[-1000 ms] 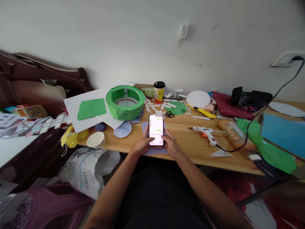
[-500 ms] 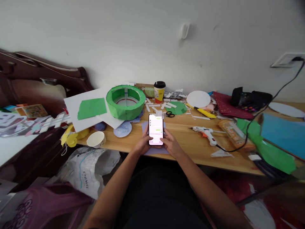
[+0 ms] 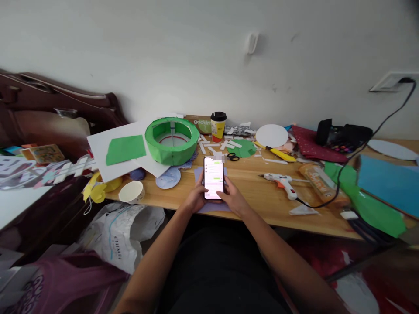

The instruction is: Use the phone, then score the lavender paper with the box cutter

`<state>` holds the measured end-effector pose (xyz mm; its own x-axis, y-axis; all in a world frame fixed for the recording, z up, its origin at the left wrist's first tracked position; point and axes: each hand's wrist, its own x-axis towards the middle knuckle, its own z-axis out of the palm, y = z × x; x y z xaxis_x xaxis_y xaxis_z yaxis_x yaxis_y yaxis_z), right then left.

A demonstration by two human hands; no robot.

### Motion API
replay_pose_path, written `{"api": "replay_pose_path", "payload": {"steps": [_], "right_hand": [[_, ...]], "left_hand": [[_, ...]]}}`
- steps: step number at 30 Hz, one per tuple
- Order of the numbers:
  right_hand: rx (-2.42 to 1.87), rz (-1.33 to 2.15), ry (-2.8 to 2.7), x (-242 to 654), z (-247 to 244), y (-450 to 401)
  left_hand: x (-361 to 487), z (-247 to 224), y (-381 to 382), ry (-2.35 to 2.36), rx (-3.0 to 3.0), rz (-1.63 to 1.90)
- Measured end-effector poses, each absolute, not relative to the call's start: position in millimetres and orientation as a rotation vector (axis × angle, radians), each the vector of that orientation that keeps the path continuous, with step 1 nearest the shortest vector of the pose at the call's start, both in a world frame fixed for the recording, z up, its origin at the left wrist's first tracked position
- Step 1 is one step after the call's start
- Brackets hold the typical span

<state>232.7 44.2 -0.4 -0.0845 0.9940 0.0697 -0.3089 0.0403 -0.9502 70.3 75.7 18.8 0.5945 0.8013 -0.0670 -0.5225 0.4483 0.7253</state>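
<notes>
A lit smartphone (image 3: 214, 174) is held upright between my two hands, its screen facing me with a chat and a keyboard on it. My left hand (image 3: 196, 198) grips its left edge, the thumb over the lower left of the screen. From the other side my right hand (image 3: 234, 198) holds the right edge, and its thumb lies over the keyboard area. Beneath the phone and hands is a sheet of purple paper (image 3: 216, 208) on the wooden table (image 3: 176, 198). Black-handled scissors (image 3: 233, 156) lie just beyond the phone.
A green ring-shaped paper form (image 3: 172, 152), a paper bowl (image 3: 132, 192) and a blue-white disc (image 3: 168, 178) stand left. Behind is a lidded cup (image 3: 218, 127). To the right lie a corded glue gun (image 3: 283, 183), a yellow utility knife (image 3: 278, 153) and a white disc (image 3: 271, 135).
My right thumb has shifted left across the lower part of the phone's screen. Both hands still hold the phone, and the view has moved very slightly.
</notes>
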Motion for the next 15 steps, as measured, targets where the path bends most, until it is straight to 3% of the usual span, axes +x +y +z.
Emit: {"api": "replay_pose_path", "payload": {"steps": [9, 15], "right_hand": [[-1.041, 1.241, -1.107, 228.1, -7.9, 48.9], [-0.903, 1.405, -0.920, 229.7, -2.3, 45.4]], "left_hand": [[70.0, 12.4, 77.5, 0.387, 0.719, 0.871], [67.7, 11.8, 79.4, 0.390, 0.657, 0.829]]}}
